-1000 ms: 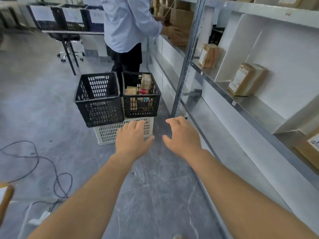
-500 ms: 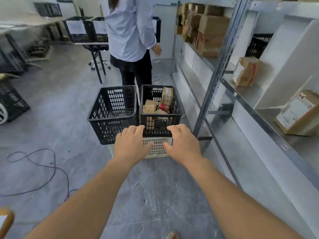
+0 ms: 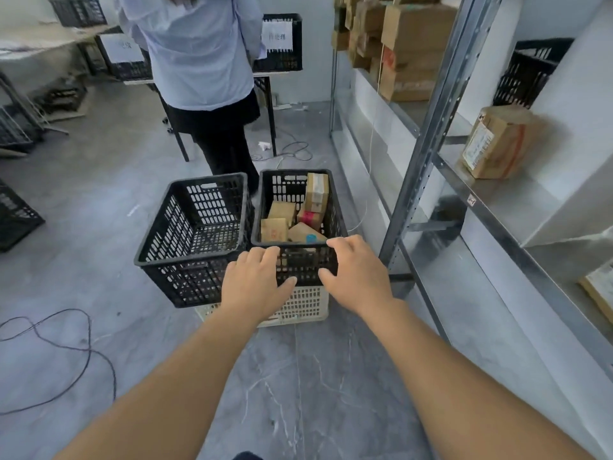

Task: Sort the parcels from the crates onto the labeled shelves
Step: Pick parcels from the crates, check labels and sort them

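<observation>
Grey floor [image 3: 99, 200] runs beside a metal shelf unit [image 3: 497, 210] on the right, and close to its upright post two black crates stand side by side, with a white crate [image 3: 308, 307] showing beneath them. The left crate [image 3: 185, 234] looks empty, while the right crate [image 3: 335, 207] holds several brown parcels [image 3: 316, 190], some upright and some leaning (I count about five, but the lower ones are partly hidden). On the shelves one taped parcel [image 3: 494, 142] already lies at the middle level, and the corner of another parcel [image 3: 600, 287] shows at the right edge. So I judge that the sorting is well begun but not finished: one crate seems cleared and the other is only partly emptied. The left hand [image 3: 255, 287] and the right hand [image 3: 355, 277] are both stretched toward the near rim of the right crate, fingers spread and relaxed and holding nothing. I cannot tell whether they touch the rim. No parcel is picked up yet, so choosing one and finding its labeled place is left to do. Another person [image 3: 199, 61] stands behind the crates.
</observation>
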`<state>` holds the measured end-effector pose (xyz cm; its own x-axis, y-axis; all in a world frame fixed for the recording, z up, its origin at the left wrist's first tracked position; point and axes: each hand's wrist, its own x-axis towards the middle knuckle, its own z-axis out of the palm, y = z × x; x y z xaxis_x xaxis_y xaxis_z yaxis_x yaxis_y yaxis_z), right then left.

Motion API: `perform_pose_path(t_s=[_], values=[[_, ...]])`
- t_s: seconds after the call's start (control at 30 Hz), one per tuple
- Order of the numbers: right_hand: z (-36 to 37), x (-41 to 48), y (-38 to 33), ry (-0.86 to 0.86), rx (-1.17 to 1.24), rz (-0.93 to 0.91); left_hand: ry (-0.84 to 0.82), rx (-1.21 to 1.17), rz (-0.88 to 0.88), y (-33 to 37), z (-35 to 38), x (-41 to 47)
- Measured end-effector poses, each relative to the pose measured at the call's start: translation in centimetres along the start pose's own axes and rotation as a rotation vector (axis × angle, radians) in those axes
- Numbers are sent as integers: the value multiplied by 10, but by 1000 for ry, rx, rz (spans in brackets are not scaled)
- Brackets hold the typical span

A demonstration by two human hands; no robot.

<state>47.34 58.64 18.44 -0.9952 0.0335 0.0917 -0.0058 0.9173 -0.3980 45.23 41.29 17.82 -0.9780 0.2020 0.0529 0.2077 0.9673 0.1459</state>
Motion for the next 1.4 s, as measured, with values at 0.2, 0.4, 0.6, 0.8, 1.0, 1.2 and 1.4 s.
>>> perform_pose_path(t_s=[0.2, 0.4, 0.6, 0.8, 1.0, 1.2, 1.4], values=[[14, 70, 0, -42, -26, -7, -5, -38, -13, -19, 16, 70], [28, 172, 0, -67, -83, 25, -5, -115, 20, -41, 25, 175], [48, 285, -15, -110, -86, 73, -53, -207, -19, -92, 22, 284], [89, 359, -27, -197, -55, 118, -154, -247, -82, -141, 49, 353], [136, 384, -5, -335, -43, 204, -352, -310, -139, -149, 101, 369], [196, 412, 35, -463, -8, 247, -527, -427, -240, -148, 162, 386], [251, 436, 72, -593, 39, 235, -604, -485, -343, -135, 212, 414]])
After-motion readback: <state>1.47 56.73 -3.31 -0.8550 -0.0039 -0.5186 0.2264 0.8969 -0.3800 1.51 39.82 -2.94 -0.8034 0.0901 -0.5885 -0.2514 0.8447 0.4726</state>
